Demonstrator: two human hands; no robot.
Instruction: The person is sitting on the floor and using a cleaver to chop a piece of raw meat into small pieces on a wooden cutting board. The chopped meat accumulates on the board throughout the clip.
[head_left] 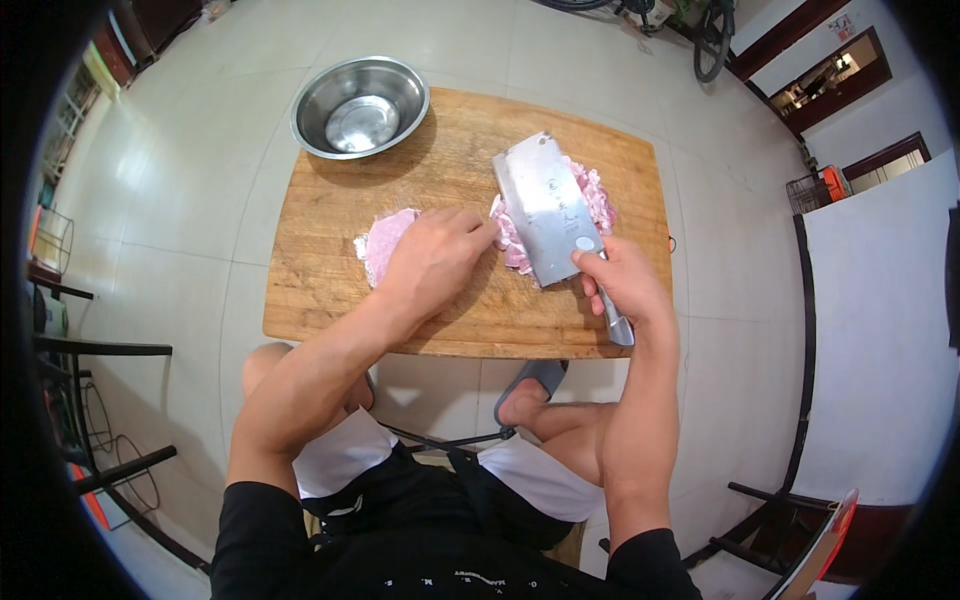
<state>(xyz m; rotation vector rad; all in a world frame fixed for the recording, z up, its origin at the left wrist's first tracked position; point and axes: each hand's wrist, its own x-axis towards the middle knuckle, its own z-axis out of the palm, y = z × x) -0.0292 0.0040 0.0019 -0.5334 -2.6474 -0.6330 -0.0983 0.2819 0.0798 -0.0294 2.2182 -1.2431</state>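
Observation:
My right hand [625, 280] is wrapped round the steel handle of a broad cleaver [548, 205], its thumb at the base of the blade. The blade lies broadside over a pile of cut pink raw meat [597, 200], which shows along both sides of it. My left hand [440, 255] is closed, its fingers curled toward the pile's left edge; whatever they may hold is hidden. Left of that hand lies a flat piece of pale pink meat [388, 238], partly covered by the hand. All this rests on a thick wooden cutting board [330, 300].
An empty stainless steel bowl [362, 108] stands at the board's far left corner. My knees and a grey slipper [545, 377] are close to the near edge. Dark chair legs [105, 348] stand at the left, a white panel [880, 330] at the right, and a bicycle wheel [713, 45] far off.

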